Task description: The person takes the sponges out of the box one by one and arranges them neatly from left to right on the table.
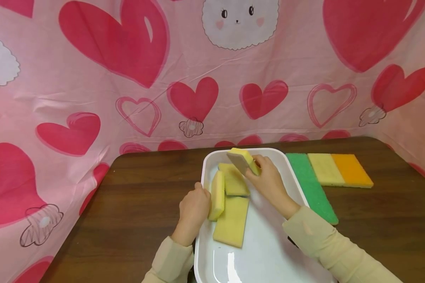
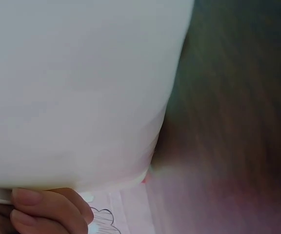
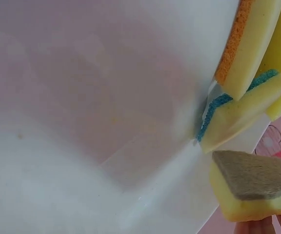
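Note:
My right hand point(image 1: 269, 181) pinches a yellow sponge with a grey scouring side point(image 1: 243, 159), tilted above the far part of the white tray point(image 1: 294, 173). In the right wrist view, the fingers point(image 3: 255, 227) hold it from its yellow side. At the tray's left rim, my left hand point(image 1: 194, 206) grips the edge, its fingertips curled against the wall in the left wrist view. Beside that hand a yellow sponge point(image 1: 217, 195) leans on the left wall. Two more sponges lie yellow side up: a blue-backed one point(image 1: 233, 179) and an orange-backed one point(image 1: 231, 222).
On the brown table point(image 1: 145, 196), right of the tray, lie a green scouring-faced sponge point(image 1: 311, 188), a pale yellow piece point(image 1: 326, 169) and an orange piece point(image 1: 352, 169) side by side. A pink heart-print cloth point(image 1: 230, 70) hangs behind the table.

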Demonstrator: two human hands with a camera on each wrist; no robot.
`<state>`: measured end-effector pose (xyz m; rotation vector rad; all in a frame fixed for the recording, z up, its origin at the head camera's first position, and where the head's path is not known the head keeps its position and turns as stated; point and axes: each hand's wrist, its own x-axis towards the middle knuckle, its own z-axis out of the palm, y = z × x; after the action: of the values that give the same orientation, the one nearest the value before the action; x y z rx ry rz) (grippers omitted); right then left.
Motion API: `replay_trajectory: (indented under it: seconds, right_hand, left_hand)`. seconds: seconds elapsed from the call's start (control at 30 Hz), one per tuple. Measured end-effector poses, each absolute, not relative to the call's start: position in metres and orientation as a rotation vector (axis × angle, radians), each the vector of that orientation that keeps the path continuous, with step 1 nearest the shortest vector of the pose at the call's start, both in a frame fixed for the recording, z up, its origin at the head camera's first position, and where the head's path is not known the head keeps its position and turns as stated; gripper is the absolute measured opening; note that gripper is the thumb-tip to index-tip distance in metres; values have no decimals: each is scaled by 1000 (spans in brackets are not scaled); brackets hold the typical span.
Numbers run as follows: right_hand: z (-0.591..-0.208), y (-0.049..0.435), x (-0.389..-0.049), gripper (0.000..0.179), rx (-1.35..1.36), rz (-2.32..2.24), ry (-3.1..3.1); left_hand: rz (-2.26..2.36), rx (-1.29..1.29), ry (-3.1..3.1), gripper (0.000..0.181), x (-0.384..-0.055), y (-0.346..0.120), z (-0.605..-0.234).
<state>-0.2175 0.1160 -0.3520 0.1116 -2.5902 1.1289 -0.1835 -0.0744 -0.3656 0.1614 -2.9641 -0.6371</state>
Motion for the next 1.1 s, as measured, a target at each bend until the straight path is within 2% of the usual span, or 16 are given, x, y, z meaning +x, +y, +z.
replay_trajectory:
  seconds: [0.47, 1.1]
  right_hand:
    - [-342, 122, -219, 33, 25, 1283, -2537]
    - [-323, 128, -212, 31, 36, 1329, -2495]
  left_hand:
    - [-631, 194, -2948, 19, -185, -72, -366]
    - [-620, 209, -2966, 18, -186, -71, -362]
